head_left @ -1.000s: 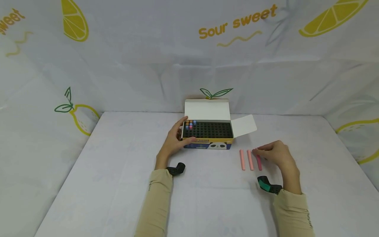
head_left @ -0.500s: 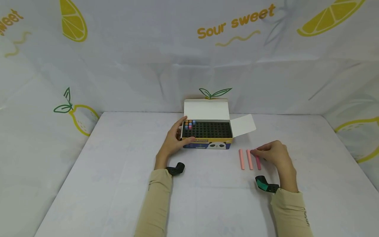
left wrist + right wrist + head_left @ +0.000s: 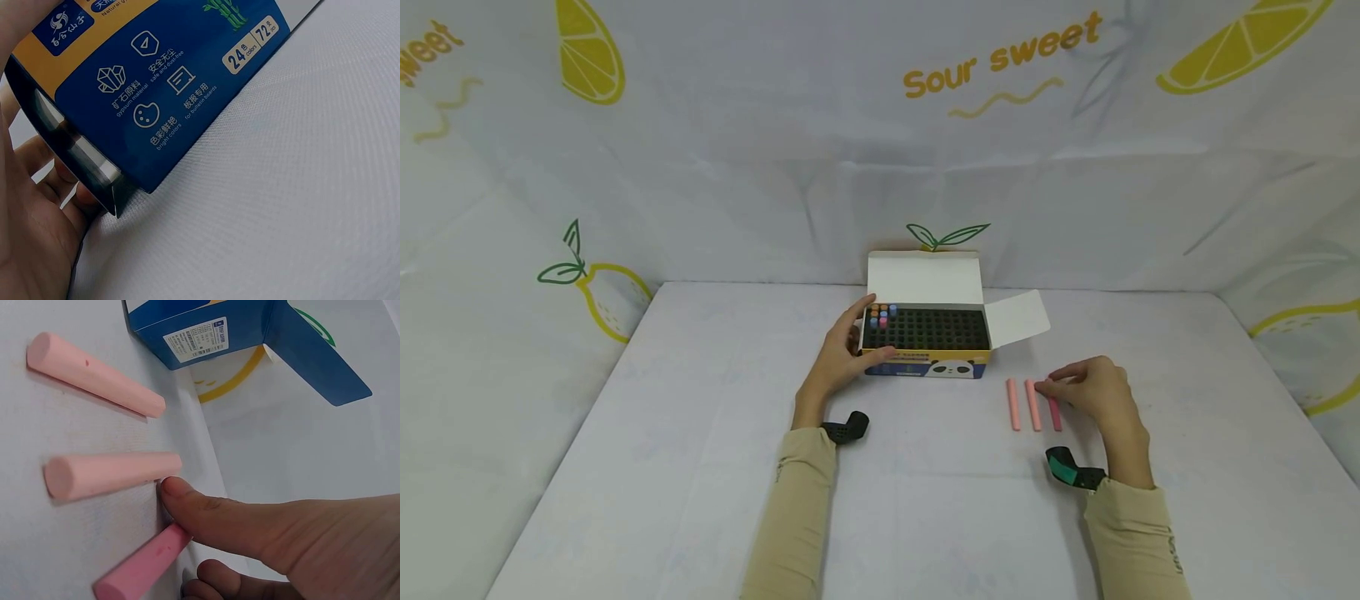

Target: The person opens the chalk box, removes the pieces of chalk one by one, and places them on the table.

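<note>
"So why is the left hand (image 3: pixel 837 354) on the box (image 3: pixel 922 367)?"

"Probably to steady it: thumb along the front, fingers curled round the left end."

"And the right hand (image 3: pixel 1093 390)?"

"Fingers drawn together, apparently pinching the dark stick (image 3: pixel 1056 415) by its end nearer the box. That stick lies on the desk (image 3: pixel 925 517), in front of the box and to its right, under the fingers. Two pale sticks (image 3: pixel 1013 406) lie beside it, spaced apart, perhaps for finger room."

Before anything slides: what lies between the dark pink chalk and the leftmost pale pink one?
The middle pale pink chalk, plus a fingertip of the right hand; the head and right wrist views show both.
</note>
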### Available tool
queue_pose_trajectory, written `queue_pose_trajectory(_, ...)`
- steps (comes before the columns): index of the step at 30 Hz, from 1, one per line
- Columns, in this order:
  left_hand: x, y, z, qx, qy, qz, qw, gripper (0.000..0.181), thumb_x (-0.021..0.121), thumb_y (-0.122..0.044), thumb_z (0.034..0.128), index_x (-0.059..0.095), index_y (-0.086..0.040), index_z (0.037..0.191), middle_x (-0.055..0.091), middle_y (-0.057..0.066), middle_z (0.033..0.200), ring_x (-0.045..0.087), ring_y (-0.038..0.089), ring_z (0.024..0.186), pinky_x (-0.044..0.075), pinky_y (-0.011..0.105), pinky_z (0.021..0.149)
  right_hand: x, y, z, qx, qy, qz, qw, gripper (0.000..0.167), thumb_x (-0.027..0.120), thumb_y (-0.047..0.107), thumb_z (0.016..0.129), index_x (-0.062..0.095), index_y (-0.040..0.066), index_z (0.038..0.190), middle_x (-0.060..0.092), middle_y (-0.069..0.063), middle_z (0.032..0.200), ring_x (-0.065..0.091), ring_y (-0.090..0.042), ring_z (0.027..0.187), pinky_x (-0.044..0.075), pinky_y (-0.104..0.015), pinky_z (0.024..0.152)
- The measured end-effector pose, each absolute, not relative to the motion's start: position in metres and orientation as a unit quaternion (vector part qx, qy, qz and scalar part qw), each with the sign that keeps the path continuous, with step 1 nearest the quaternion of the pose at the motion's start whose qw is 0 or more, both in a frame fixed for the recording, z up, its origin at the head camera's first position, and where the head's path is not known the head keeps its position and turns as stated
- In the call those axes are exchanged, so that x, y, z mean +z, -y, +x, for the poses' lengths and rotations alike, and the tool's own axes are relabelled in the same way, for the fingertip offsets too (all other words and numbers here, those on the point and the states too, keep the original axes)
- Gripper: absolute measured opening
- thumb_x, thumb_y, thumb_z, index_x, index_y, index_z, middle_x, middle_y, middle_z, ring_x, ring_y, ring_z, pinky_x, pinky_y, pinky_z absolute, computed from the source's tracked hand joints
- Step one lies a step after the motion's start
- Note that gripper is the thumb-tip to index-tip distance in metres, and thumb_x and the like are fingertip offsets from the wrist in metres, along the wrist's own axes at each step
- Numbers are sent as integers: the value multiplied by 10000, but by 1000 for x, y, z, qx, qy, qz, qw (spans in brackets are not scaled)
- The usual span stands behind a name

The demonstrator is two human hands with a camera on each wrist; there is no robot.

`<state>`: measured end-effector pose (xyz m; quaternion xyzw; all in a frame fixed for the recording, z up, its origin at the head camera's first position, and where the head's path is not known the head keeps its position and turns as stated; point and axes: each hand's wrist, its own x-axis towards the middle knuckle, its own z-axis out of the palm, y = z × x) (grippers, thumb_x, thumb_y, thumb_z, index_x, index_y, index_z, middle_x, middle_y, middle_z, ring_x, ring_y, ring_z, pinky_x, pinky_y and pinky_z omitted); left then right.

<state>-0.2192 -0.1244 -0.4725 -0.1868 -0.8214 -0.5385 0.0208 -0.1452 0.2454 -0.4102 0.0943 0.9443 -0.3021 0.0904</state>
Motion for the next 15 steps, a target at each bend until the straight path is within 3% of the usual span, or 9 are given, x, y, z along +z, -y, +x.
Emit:
queue_pose_trajectory(9, -472, 125, -219, -538, 821, -191, 21, 926, 785, -602, 823, 346, -333, 1593, 485, 41, 1447, 386, 156, 699, 362, 258, 640, -410, -248, -145, -306, -944, 87, 91, 466, 817, 293, 864, 744, -94, 1114, 695, -345, 1138, 606, -422, 1036, 505, -430, 739)
queue_pose_trajectory(15, -472, 125, -219, -539, 820, -189, 21, 936, 767, -658, 810, 349, -350, 1588, 479, 32, 1451, 370, 160, 687, 353, 261, 635, -407, -251, -145, -312, -939, 92, 113, 600, 788, 414, 885, 701, -76, 1221, 649, -360, 1226, 618, -426, 1069, 538, -492, 788)
